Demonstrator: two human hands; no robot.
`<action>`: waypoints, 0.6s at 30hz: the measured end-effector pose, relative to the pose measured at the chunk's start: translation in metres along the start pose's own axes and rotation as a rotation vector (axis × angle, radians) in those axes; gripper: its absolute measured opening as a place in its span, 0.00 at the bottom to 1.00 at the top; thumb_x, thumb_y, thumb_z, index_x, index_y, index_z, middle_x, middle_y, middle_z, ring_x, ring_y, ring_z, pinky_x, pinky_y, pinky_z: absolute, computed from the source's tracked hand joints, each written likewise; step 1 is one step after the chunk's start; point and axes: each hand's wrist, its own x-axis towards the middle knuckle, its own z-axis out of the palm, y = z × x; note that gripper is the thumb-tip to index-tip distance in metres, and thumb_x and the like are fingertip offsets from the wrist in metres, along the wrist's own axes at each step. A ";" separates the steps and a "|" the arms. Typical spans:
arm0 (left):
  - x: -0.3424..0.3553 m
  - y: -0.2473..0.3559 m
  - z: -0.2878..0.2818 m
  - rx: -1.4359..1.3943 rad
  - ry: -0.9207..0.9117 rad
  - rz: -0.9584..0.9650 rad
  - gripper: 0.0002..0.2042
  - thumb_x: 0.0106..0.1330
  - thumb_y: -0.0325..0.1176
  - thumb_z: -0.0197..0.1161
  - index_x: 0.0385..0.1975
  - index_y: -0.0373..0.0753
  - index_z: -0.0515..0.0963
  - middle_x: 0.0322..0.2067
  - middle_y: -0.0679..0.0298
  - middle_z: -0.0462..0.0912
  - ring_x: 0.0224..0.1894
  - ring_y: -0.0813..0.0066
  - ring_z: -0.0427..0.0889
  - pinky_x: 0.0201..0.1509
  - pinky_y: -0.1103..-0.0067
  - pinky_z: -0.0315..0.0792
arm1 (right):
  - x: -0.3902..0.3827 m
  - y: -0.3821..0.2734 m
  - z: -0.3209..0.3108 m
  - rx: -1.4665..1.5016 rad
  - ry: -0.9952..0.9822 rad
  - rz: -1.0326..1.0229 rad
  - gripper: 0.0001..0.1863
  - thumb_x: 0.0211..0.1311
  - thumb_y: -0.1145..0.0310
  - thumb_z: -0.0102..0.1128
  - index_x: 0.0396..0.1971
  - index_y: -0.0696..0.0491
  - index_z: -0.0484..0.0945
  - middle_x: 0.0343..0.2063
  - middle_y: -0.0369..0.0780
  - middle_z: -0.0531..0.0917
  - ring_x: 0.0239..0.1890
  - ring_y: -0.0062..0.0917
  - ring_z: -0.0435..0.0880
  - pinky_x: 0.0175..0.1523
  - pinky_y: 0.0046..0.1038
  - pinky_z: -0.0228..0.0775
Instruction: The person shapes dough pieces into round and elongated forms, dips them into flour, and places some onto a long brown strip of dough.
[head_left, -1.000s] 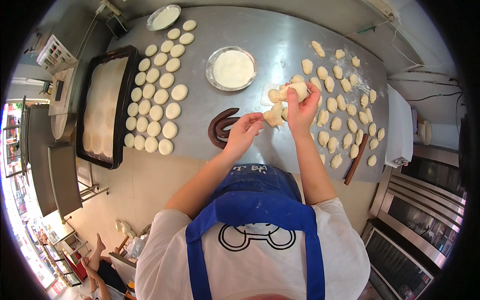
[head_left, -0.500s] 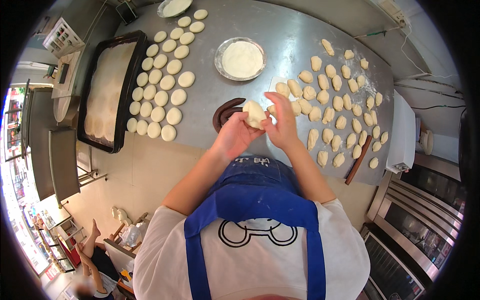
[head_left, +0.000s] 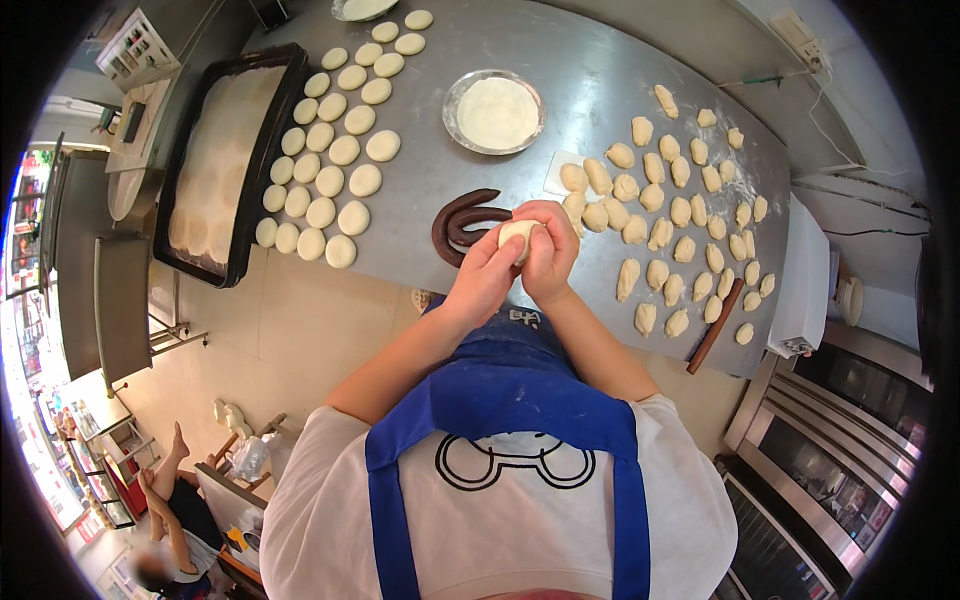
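Note:
My left hand (head_left: 485,270) and my right hand (head_left: 550,255) are closed together around a pale dough ball (head_left: 518,240), low over the near part of the steel worktable (head_left: 400,255). Just behind them lies a coiled dark brown strip (head_left: 448,232) of soft-looking paste. Several rough dough lumps (head_left: 653,197) are spread over the right side, some beside a small white square (head_left: 560,168); flattened round dough pieces (head_left: 365,180) stand in rows at the left. A metal bowl of white powder (head_left: 495,112) sits behind my hands.
A dark baking tray (head_left: 170,225) lies at the left end, a wooden rolling pin (head_left: 712,330) at the right edge and another bowl (head_left: 362,6) at the back. Steel ovens (head_left: 820,440) stand at the lower right. A seated person (head_left: 180,530) is at the lower left.
My right hand has come from the lumps on the right toward my left hand with dough. Both hands have since closed around the ball, covering more of it.

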 end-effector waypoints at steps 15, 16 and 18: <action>0.010 0.022 0.008 -0.095 0.057 -0.058 0.16 0.76 0.31 0.45 0.59 0.32 0.67 0.55 0.57 0.74 0.57 0.69 0.76 0.64 0.68 0.69 | 0.005 -0.007 -0.017 -0.165 -0.189 0.006 0.18 0.54 0.77 0.58 0.47 0.57 0.74 0.52 0.48 0.75 0.51 0.34 0.76 0.52 0.30 0.74; 0.008 0.025 0.009 -0.035 0.073 -0.066 0.16 0.76 0.31 0.45 0.59 0.32 0.67 0.55 0.57 0.75 0.57 0.69 0.76 0.64 0.68 0.70 | 0.005 -0.006 -0.017 -0.170 -0.193 0.015 0.18 0.54 0.77 0.58 0.47 0.57 0.74 0.52 0.48 0.75 0.51 0.34 0.76 0.52 0.30 0.74; 0.007 0.024 0.007 -0.004 0.022 -0.059 0.16 0.76 0.32 0.45 0.58 0.32 0.67 0.55 0.58 0.75 0.57 0.70 0.76 0.63 0.68 0.71 | 0.003 -0.005 -0.018 -0.137 -0.198 0.066 0.18 0.54 0.77 0.59 0.47 0.57 0.74 0.51 0.48 0.75 0.51 0.33 0.76 0.52 0.29 0.74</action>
